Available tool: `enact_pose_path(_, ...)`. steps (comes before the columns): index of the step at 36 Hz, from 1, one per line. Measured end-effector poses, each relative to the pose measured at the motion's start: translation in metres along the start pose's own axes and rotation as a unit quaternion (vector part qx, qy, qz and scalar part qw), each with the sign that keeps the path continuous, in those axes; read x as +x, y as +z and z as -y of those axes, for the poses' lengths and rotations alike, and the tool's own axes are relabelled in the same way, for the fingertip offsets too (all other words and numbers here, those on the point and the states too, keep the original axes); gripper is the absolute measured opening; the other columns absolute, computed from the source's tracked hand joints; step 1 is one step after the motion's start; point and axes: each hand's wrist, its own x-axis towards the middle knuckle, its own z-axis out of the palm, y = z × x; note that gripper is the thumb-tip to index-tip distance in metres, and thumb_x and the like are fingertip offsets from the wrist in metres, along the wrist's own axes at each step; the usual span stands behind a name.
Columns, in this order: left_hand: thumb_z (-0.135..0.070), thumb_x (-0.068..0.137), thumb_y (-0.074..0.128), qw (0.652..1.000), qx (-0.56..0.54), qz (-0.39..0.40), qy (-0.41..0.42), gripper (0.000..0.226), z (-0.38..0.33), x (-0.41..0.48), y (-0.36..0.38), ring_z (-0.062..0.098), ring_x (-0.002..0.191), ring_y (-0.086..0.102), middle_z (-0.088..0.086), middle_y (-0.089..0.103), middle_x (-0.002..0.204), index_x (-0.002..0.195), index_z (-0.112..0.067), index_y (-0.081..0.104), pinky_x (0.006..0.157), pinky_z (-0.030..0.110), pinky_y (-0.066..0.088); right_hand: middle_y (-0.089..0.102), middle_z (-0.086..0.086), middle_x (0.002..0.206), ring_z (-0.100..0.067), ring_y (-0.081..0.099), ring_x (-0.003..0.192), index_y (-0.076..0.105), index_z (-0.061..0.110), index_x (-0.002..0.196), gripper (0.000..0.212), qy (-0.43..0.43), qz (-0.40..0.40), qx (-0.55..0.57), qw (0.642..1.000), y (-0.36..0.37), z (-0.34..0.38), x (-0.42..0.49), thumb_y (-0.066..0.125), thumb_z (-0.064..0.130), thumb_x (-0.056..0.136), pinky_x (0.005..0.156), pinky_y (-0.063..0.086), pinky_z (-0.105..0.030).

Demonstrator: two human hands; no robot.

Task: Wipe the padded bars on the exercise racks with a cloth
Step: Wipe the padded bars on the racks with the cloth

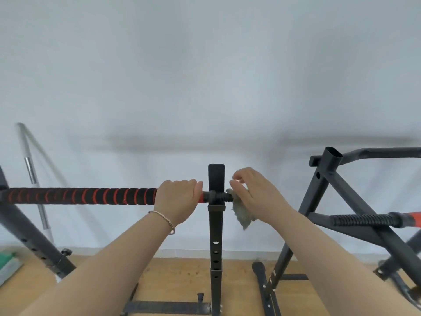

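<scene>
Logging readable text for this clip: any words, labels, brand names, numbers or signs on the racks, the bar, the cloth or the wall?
None can be read.
Black-and-red spiral padded bar: pattern only, no lettering.
Black steel rack upright: adjustment holes, no numbers or labels.
Grey rag under the right hand: no tag visible.
Pale wall: no signs.
Green object at the left edge: too blurred to tell.

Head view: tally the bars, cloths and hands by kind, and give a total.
Red-and-black padded bars: 1
Black ribbed bars with a red end: 1
Silver bars leaning on the wall: 1
Grey cloths: 1
Hands: 2, left hand and right hand
Total: 6
</scene>
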Motion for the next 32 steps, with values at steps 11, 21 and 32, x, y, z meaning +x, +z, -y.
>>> enact_pose_path(11,-0.029,0.096,0.031,0.998,0.038,0.043,-0.023,0.025,0.031,-0.003,0.021,0.018,0.044,0.041,-0.005,0.04,0.054,0.084,-0.02,0.051,0.045,0.022,0.023,0.063,0.008,0.09,-0.015,0.057,0.084,0.064,0.024,0.103,0.036,-0.035,0.061,-0.166,0.984,-0.002,-0.031,0.003,0.037,0.047,0.104,0.077,0.049,-0.034)
enact_pose_path(21,-0.03,0.088,0.025,0.995,-0.008,-0.048,-0.09,0.042,0.029,-0.001,0.031,0.016,0.034,0.024,-0.008,0.025,0.041,0.05,-0.02,0.038,0.045,0.018,0.014,0.058,0.013,0.091,-0.01,0.056,0.078,0.05,0.03,0.107,0.033,-0.027,0.058,-0.103,0.993,0.007,-0.003,0.016,0.044,0.06,0.097,0.072,0.049,-0.031)
enact_pose_path(32,-0.021,0.081,0.03,0.996,-0.007,-0.055,-0.068,0.031,0.029,0.0,0.037,0.017,0.035,0.028,-0.003,0.034,0.042,0.054,-0.017,0.044,0.045,0.02,0.021,0.05,0.008,0.068,-0.02,0.052,0.068,0.041,0.025,0.089,0.056,-0.067,0.14,-0.307,0.939,0.01,0.001,0.027,0.024,0.078,0.092,0.057,0.034,-0.033)
